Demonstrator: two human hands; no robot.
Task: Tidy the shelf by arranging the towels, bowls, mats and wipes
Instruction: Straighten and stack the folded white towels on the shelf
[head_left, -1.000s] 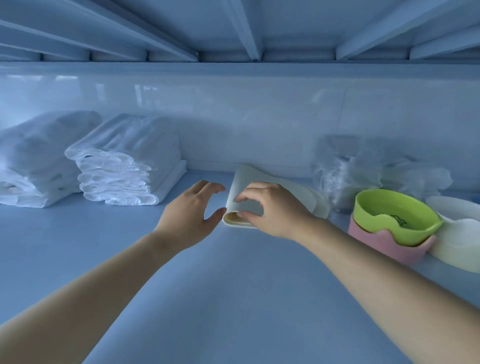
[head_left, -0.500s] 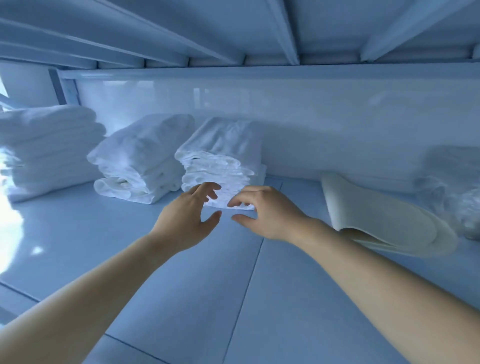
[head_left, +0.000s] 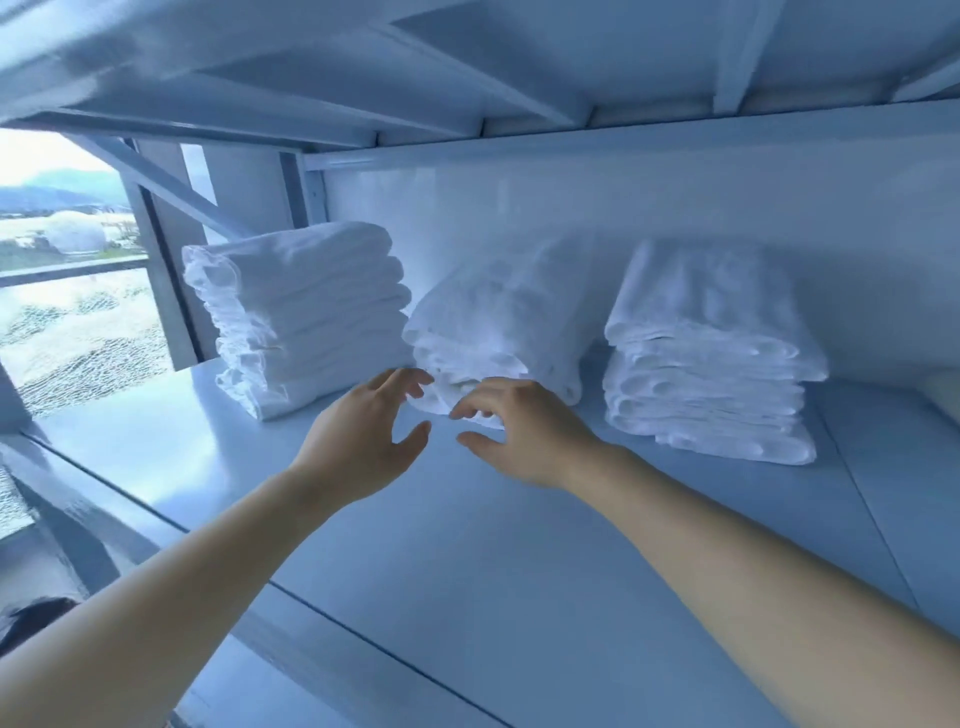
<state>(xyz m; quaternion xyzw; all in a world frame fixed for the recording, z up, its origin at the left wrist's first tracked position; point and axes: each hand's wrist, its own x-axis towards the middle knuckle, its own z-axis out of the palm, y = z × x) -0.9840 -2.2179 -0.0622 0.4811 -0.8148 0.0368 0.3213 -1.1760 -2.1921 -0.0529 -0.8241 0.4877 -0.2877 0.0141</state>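
Note:
Three stacks of folded white towels stand along the back of the shelf (head_left: 467, 545): a left stack (head_left: 301, 312), a slumped middle stack (head_left: 498, 332) and a right stack (head_left: 706, 353). My left hand (head_left: 363, 441) and my right hand (head_left: 519, 431) reach side by side toward the front of the middle stack, fingers spread and loosely bent, holding nothing. The fingertips of both hands are at or just short of the towel's lower front edge. A pale edge of the mat (head_left: 943, 389) shows at the far right.
The underside of the upper shelf (head_left: 467, 67) hangs low overhead. A white back wall (head_left: 571, 208) closes the shelf behind the towels. A window (head_left: 67, 291) and the shelf's metal post (head_left: 161, 270) are at the left. The shelf's front rim runs diagonally at lower left.
My right hand let go of the mat a second ago. Both hands and my view swung left from the mat and bowls to the towel stacks, arriving at the middle stack.

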